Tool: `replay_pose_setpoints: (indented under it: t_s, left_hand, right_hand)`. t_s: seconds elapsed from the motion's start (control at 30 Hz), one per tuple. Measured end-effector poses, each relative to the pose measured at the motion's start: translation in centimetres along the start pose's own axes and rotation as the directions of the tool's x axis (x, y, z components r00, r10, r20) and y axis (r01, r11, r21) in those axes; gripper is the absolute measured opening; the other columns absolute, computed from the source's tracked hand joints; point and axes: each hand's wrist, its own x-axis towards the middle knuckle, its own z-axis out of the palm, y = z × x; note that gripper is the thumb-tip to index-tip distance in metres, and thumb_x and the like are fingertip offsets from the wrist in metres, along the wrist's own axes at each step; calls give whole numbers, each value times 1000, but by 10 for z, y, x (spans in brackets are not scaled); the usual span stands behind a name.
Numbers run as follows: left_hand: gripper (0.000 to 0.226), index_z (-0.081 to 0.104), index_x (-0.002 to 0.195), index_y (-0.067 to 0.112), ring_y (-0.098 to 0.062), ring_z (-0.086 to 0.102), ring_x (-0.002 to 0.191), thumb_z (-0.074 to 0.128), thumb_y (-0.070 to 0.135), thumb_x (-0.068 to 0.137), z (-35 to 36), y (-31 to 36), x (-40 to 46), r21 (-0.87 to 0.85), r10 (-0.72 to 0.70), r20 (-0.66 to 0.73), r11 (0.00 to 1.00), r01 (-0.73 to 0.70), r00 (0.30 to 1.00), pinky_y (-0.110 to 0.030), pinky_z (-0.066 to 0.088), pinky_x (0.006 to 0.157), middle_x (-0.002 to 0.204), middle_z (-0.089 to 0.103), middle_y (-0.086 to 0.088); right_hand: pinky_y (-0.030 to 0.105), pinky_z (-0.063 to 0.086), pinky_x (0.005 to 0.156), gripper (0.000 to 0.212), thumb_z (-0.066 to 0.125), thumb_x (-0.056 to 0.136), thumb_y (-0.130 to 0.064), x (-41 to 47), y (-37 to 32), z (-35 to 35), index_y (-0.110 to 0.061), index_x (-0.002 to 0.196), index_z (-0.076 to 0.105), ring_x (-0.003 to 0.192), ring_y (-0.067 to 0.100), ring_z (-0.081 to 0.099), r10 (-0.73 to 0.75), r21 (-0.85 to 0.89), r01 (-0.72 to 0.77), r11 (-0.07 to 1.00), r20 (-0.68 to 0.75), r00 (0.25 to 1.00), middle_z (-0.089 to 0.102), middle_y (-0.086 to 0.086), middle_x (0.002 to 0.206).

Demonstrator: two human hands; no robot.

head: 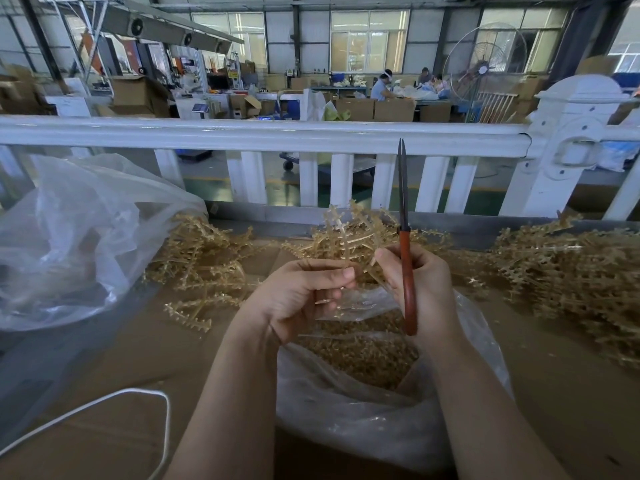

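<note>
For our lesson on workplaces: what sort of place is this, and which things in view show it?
Most likely a factory workshop: rows of cardboard boxes, a large industrial fan, and heaps of tan plastic sprues on the bench.

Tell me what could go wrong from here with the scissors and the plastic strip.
1. The scissors stand blades-up in the right hand, close beside the left hand; a slip while cutting might nick a finger.
2. The plastic strip is held above the bag, near its far edge, so clipped bits may miss it and land on the cardboard.
</note>
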Motion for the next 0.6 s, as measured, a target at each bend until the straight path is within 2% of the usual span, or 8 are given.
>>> replay_pose_setpoints:
  t_s: [0.1,0.23,0.3,0.4,0.5,0.6]
  left_hand:
    - [33,75,100,1,-4,52,56,75,15,69,-1,-1,1,1,-5,9,1000,5,1000,-14,43,51,73,69,0]
    - [26,76,94,3,-4,59,58,73,15,72,-1,0,2,-56,14,20,998,-13,1000,-13,50,55,73,70,-1]
    - [24,76,92,4,-4,62,57,73,15,72,-1,0,3,-135,48,-14,990,-49,999,-14,53,56,72,70,-1]
    - [20,74,91,6,-3,63,56,73,15,72,-1,1,6,-230,116,-100,964,-137,988,-14,53,55,71,71,0]
    - [18,75,87,10,-3,63,55,73,17,71,-1,2,7,-262,151,-166,946,-191,974,-13,53,54,72,72,1]
    - [15,77,80,13,-3,61,56,75,21,68,-2,2,8,-261,170,-214,939,-225,962,-14,52,53,73,71,0]
  right_hand:
    - [17,45,51,13,75,87,-23,0,2,0,-18,77,69,48,5,52,-7,-11,7,1000,-1,1000,59,-7,54]
    - [17,51,60,14,77,85,-28,0,4,0,-19,77,70,57,7,62,-50,-34,50,998,3,999,66,-5,61]
    - [19,55,67,21,78,80,-37,0,4,1,-17,81,70,69,8,71,-59,-28,59,998,20,998,73,-6,73]
    - [26,54,75,41,76,66,-57,0,3,2,-19,83,71,76,10,71,-67,-110,71,991,37,997,75,-5,79]
    - [31,53,78,47,73,64,-62,-1,2,4,-21,86,71,78,6,70,-99,-195,111,975,68,993,75,-8,81]
    - [33,54,75,47,71,67,-65,-4,3,4,-22,84,69,74,7,69,-159,-262,170,950,65,985,73,-8,78]
